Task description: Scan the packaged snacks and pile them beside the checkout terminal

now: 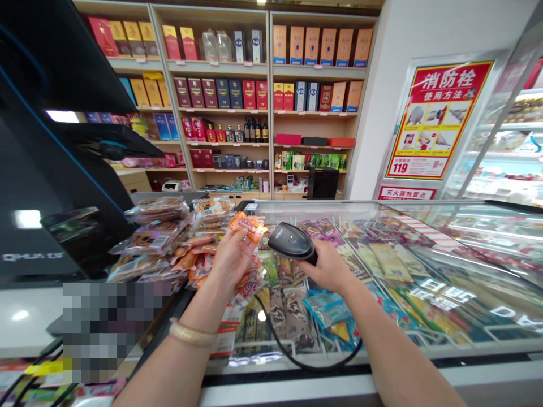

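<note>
My left hand [232, 257] is closed on a small orange snack packet [248, 227], held up by its edge. Just to the right, my right hand [324, 263] grips the handle of a black barcode scanner [292, 242]. The scanner's head points left at the packet, a small gap apart. A black cable [292, 359] loops down over the glass below the scanner. Under and left of my left hand lies a heap of orange-red snack packets [197, 257]. Stacked further left are clear-wrapped flat snacks [155, 234].
A glass-topped freezer [424, 316] full of colourful ice cream packs spans the front and right. A dark monitor stand [51, 169] rises at the left. Shelves [220, 68] of boxed bottles line the back wall. A red sign [441, 118] hangs on the right.
</note>
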A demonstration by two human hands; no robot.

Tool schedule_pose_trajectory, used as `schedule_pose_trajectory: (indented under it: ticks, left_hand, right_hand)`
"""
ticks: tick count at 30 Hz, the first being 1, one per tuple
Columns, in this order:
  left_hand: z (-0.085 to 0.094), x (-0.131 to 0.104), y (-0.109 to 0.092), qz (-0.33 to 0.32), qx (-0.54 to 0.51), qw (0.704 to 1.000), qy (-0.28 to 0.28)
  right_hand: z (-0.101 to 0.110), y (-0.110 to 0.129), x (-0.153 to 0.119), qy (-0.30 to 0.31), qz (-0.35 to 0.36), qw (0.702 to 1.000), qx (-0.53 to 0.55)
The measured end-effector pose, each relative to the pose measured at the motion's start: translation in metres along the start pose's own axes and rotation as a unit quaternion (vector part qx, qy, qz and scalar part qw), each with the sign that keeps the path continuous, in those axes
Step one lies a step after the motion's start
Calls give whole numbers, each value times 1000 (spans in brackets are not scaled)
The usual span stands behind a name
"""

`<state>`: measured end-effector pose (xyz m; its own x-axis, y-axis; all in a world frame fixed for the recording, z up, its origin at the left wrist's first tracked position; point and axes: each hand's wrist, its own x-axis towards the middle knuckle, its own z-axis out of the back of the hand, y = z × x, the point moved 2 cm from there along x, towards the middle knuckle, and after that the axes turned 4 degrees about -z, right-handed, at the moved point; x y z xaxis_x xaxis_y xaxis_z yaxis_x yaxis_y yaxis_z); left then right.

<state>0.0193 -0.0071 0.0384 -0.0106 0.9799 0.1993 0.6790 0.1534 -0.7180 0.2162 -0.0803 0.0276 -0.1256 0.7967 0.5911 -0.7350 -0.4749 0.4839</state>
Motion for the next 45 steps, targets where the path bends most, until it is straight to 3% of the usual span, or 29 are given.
schedule_pose_trajectory:
  ticks: [4,6,7,11,16,18,20,23,26,28,30,33,35,38,42,45]
  left_hand:
    - [0,-1,4,-48,84,995,38]
    - [0,-5,12,-116,200,970,78]
    - [-2,-9,17,-157,271,943,113]
    - [-13,-31,45,-277,509,766,276]
    - [-20,-49,73,-265,692,553,381]
    - [-18,-49,80,-254,728,497,398]
    - [-14,-48,85,-235,731,493,409]
    - [-10,-48,83,-211,683,549,433]
    - [-11,-47,62,-210,618,608,453]
    - [-13,-41,38,-216,632,619,413]
    - [-12,-34,8,-223,703,590,329]
    - [-7,-26,-28,-200,806,508,230]
    - [-2,-24,-39,-143,846,472,203]
    - [5,-24,-40,-80,873,434,207]
    - [7,-24,-35,-72,873,445,186]
    - [9,-20,-35,-80,847,498,168]
  right_hand:
    - [5,-5,1,-53,-14,998,-21]
    - [12,-10,1,-119,-29,992,-42]
    - [17,-13,1,-159,-40,985,-54]
    - [34,-28,-1,-283,-96,950,-90]
    - [35,-39,-1,-307,-117,936,-128]
    - [32,-39,-1,-300,-109,938,-131]
    - [29,-36,-1,-291,-99,943,-127]
    - [28,-32,-2,-283,-92,947,-120]
    - [29,-31,-1,-282,-91,949,-109]
    - [30,-31,-1,-287,-93,948,-105]
    - [30,-33,-1,-291,-98,946,-107]
    - [28,-35,0,-289,-106,944,-115]
    - [26,-36,0,-283,-107,946,-117]
    - [25,-36,0,-276,-108,948,-114]
    - [26,-34,0,-270,-103,950,-115]
    - [25,-33,0,-266,-98,952,-119]
